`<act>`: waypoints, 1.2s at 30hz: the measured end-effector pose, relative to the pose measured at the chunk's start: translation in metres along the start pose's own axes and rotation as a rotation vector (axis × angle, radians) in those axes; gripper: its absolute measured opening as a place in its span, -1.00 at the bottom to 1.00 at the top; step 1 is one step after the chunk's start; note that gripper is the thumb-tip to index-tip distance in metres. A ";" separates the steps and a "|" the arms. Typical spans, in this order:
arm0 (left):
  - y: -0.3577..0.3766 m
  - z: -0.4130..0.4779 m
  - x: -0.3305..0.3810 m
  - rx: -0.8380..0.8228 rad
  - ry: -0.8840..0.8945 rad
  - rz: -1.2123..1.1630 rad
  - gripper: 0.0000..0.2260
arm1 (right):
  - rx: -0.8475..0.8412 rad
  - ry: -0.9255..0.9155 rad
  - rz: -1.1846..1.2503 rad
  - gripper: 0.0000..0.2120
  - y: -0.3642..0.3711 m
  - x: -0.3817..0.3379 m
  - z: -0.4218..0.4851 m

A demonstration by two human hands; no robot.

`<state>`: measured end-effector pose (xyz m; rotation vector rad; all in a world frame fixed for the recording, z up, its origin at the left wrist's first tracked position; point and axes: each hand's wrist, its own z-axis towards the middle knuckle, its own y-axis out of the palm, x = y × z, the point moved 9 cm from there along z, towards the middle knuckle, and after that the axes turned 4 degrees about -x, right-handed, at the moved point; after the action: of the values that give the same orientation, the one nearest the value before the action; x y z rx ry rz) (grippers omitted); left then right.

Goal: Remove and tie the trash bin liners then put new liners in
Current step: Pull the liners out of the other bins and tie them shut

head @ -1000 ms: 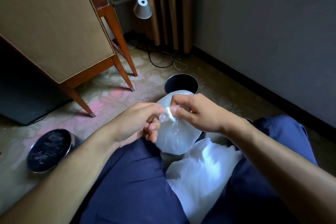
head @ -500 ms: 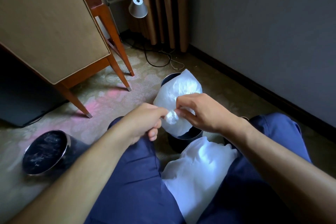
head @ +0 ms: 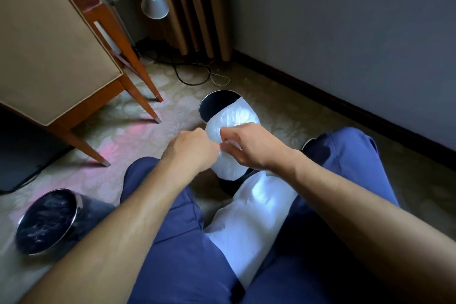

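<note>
The grip of the left hand and of the right hand is clamped, fingers curled, on the gathered middle of a translucent white liner, held up between the two hands at the centre of the scene. The liner bulges above and below the pinch and hides the near right part of a dark round bin that stands on the patterned carpet just beyond it. A second white bag lies in the lap, between legs in blue trousers. At the near left a second dark bin with a shiny rim sits beside the left leg. A chair with wooden legs fills the far left, with a grey lamp, a curtain and loose cables behind it.
</note>
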<state>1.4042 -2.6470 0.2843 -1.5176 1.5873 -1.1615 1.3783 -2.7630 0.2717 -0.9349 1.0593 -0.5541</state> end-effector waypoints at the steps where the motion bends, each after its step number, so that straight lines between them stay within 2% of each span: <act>1: 0.001 0.000 0.003 -0.015 0.055 -0.067 -0.74 | 0.027 0.051 0.025 -0.80 -0.001 0.009 -0.006; 3: 0.007 -0.004 0.007 -0.098 0.170 -0.283 -0.70 | 0.056 0.148 0.116 -0.86 -0.002 0.025 -0.016; 5: 0.012 -0.010 0.010 -0.223 0.275 -0.553 -0.75 | 0.046 0.228 0.243 -0.93 -0.002 0.036 -0.024; 6: 0.013 -0.014 0.012 -0.270 0.319 -0.643 -0.81 | 0.038 0.258 0.332 -0.92 -0.002 0.039 -0.027; 8: 0.014 -0.018 0.011 -0.298 0.363 -0.702 -0.89 | 0.029 0.271 0.453 -0.77 -0.009 0.037 -0.032; 11: 0.014 -0.024 0.011 -0.313 0.377 -0.688 -0.92 | 0.110 0.122 0.244 -0.66 -0.037 0.014 -0.034; 14: 0.006 -0.032 0.018 -0.281 0.423 -0.619 -0.91 | 0.062 -0.003 0.174 -0.72 -0.043 -0.012 -0.036; 18: -0.006 -0.040 0.016 -0.263 0.445 -0.564 -0.88 | 0.080 0.019 0.075 -0.91 -0.040 -0.015 -0.040; 22: 0.001 -0.053 0.006 -0.327 0.423 -0.715 -0.79 | 0.008 -0.005 0.012 -0.83 -0.027 -0.024 -0.046; 25: 0.005 -0.065 0.006 -0.345 0.444 -0.749 -0.77 | 0.005 -0.023 -0.078 -0.88 -0.017 -0.036 -0.049; 29: 0.007 -0.066 -0.009 -0.214 0.412 -0.646 -0.81 | 0.047 0.076 -0.040 -0.88 -0.024 -0.020 -0.052; 33: 0.028 -0.055 -0.039 -0.147 0.352 -0.438 -0.86 | 0.041 0.306 0.252 -0.81 -0.023 0.019 -0.064; 36: 0.041 -0.046 -0.056 -0.068 0.307 -0.337 -0.88 | -0.038 0.468 0.357 -0.79 -0.017 0.040 -0.073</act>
<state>1.3527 -2.5864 0.2590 -1.7658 1.6171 -1.6057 1.3289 -2.8297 0.2541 -0.6363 1.6235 -0.4639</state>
